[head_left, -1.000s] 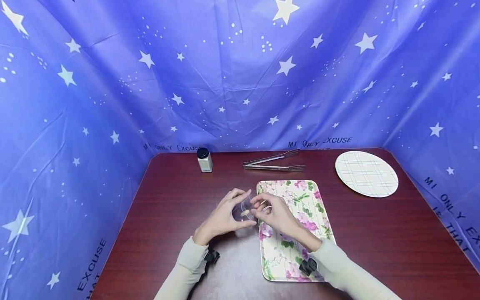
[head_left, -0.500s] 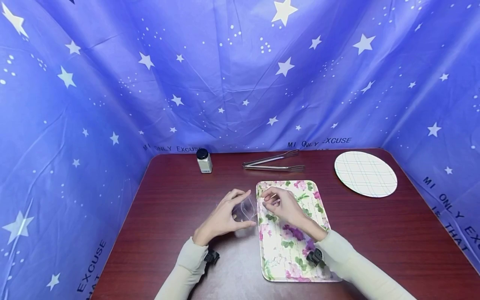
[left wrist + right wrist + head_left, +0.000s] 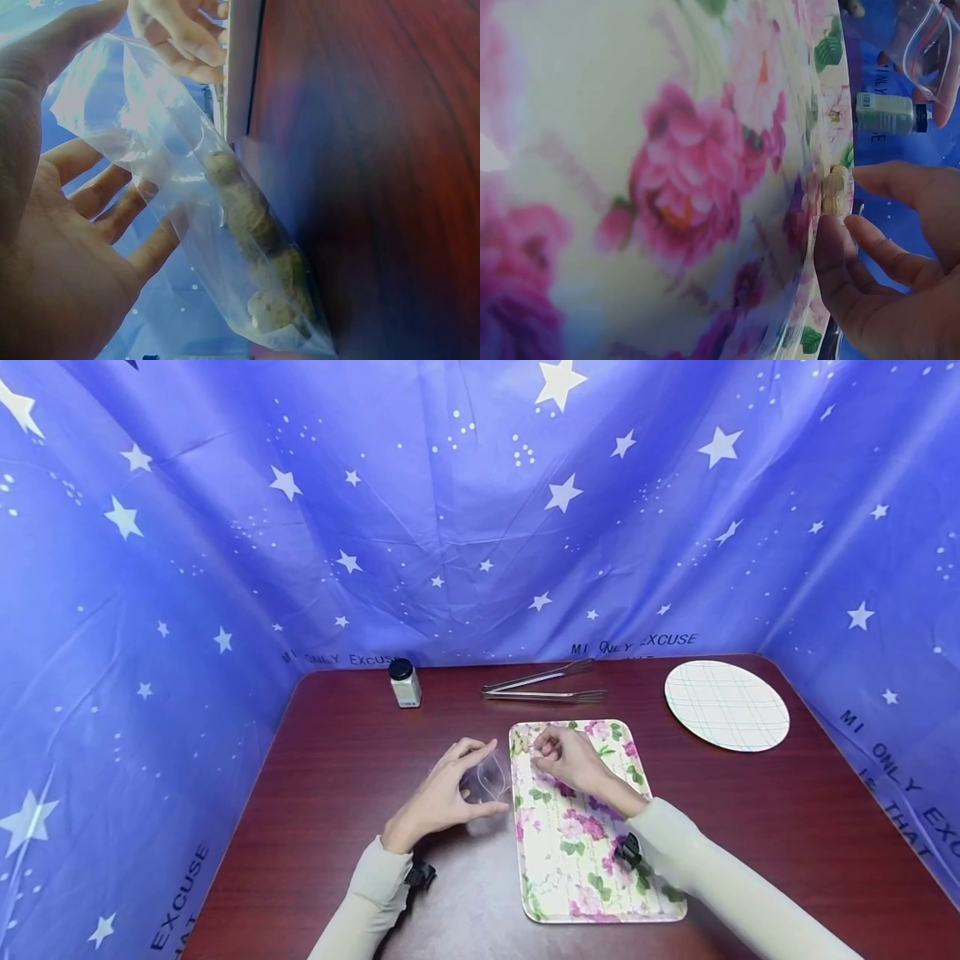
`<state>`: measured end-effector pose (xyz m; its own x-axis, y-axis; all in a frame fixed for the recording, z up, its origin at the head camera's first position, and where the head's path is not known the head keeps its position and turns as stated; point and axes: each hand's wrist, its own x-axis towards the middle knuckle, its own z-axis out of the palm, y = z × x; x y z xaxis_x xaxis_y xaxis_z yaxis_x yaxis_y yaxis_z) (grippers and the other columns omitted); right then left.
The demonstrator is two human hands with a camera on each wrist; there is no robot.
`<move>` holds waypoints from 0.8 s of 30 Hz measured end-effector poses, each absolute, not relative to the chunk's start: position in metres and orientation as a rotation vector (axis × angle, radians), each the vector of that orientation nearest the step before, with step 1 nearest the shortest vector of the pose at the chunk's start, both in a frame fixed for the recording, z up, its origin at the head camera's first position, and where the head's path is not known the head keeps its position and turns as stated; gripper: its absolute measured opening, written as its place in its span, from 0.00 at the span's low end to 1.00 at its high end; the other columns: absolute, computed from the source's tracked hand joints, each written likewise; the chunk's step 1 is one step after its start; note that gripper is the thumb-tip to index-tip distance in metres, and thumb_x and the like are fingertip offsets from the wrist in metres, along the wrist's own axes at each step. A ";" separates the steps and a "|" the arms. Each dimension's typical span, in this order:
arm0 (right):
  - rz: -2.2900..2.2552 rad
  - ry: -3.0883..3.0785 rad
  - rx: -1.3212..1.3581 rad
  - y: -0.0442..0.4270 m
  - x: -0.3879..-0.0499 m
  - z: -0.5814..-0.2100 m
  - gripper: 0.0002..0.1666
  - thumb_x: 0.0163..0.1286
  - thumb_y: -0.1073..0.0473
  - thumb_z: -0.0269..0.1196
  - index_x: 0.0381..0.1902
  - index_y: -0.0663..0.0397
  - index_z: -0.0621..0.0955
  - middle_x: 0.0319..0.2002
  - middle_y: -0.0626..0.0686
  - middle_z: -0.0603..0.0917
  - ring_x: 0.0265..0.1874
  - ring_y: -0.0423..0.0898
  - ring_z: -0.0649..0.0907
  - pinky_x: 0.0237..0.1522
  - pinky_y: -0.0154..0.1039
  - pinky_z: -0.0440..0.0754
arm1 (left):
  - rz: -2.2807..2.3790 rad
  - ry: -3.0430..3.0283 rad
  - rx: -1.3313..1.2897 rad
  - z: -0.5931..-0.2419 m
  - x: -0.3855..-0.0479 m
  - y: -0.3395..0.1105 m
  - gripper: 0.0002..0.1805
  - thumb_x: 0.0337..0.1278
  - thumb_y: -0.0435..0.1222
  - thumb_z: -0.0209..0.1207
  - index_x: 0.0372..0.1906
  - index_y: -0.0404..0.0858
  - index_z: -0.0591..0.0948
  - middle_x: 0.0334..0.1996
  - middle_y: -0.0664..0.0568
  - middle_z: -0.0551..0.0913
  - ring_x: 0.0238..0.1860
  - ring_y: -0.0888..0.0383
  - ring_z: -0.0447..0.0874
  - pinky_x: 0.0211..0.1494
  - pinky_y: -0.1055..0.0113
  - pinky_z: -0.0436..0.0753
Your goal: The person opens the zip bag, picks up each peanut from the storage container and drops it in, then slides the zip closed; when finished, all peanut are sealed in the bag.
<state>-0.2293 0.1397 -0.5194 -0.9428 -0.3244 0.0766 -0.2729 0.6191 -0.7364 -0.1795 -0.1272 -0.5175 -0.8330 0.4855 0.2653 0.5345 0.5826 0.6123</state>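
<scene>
My left hand (image 3: 442,792) holds a clear plastic zip bag (image 3: 492,777) upright, thumb and fingers curved round its gaping mouth. Several peanuts (image 3: 259,232) lie inside along the bag's lower side in the left wrist view. Over the far left corner of the floral tray (image 3: 555,868) is my right hand (image 3: 572,762), its fingers loosely bent. Pale peanuts (image 3: 835,191) rest on the tray just past its parted thumb and fingertips in the right wrist view. Nothing shows gripped in that hand.
A black-capped jar (image 3: 406,685) stands at the back left of the dark red table (image 3: 337,752). Metal tongs (image 3: 540,687) lie behind the tray. To the back right is a white checked oval plate (image 3: 726,706). A blue starry curtain (image 3: 450,510) encloses the table.
My right hand has gone from the bag's mouth to the tray's far left corner with a peanut and let it go there. The left hand keeps holding the bag in place.
</scene>
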 end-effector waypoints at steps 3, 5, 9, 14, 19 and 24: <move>-1.214 2.770 -0.493 0.138 -0.232 -0.520 0.10 0.61 0.65 0.73 0.40 0.61 0.85 0.30 0.52 0.83 0.28 0.40 0.79 0.33 0.29 0.76 | -1.081 -2.737 -0.874 -0.519 -0.180 -0.129 0.53 0.48 0.58 0.77 0.79 0.50 0.68 0.66 0.57 0.75 0.58 0.63 0.73 0.60 0.62 0.80; -1.199 2.776 -0.495 0.137 -0.232 -0.520 0.10 0.61 0.65 0.73 0.39 0.61 0.85 0.30 0.51 0.83 0.28 0.40 0.79 0.33 0.29 0.76 | -1.080 -2.735 -0.875 -0.519 -0.181 -0.129 0.53 0.48 0.58 0.77 0.79 0.50 0.68 0.66 0.57 0.75 0.58 0.63 0.73 0.61 0.62 0.80; -1.173 2.788 -0.519 0.136 -0.232 -0.520 0.08 0.60 0.67 0.72 0.38 0.61 0.85 0.30 0.51 0.83 0.28 0.40 0.78 0.34 0.29 0.76 | -1.075 -2.722 -0.886 -0.519 -0.181 -0.128 0.52 0.48 0.58 0.77 0.79 0.49 0.68 0.65 0.56 0.76 0.60 0.62 0.75 0.64 0.59 0.80; -1.167 2.786 -0.564 0.135 -0.231 -0.520 0.09 0.58 0.70 0.68 0.38 0.61 0.86 0.30 0.53 0.84 0.28 0.39 0.78 0.33 0.30 0.76 | -1.062 -2.716 -0.898 -0.518 -0.180 -0.128 0.52 0.48 0.57 0.77 0.79 0.48 0.69 0.64 0.55 0.76 0.63 0.61 0.75 0.68 0.56 0.80; -1.153 2.791 -0.561 0.133 -0.230 -0.522 0.11 0.55 0.71 0.67 0.38 0.60 0.86 0.31 0.53 0.84 0.28 0.39 0.78 0.34 0.30 0.76 | -1.058 -2.730 -0.899 -0.517 -0.180 -0.128 0.52 0.48 0.57 0.77 0.79 0.47 0.69 0.63 0.55 0.76 0.62 0.60 0.76 0.66 0.56 0.80; -1.134 2.804 -0.559 0.131 -0.228 -0.522 0.12 0.55 0.72 0.67 0.38 0.60 0.86 0.31 0.52 0.84 0.28 0.39 0.79 0.33 0.30 0.76 | -1.065 -2.734 -0.891 -0.518 -0.180 -0.128 0.52 0.48 0.57 0.77 0.79 0.48 0.69 0.64 0.55 0.76 0.62 0.61 0.75 0.67 0.57 0.80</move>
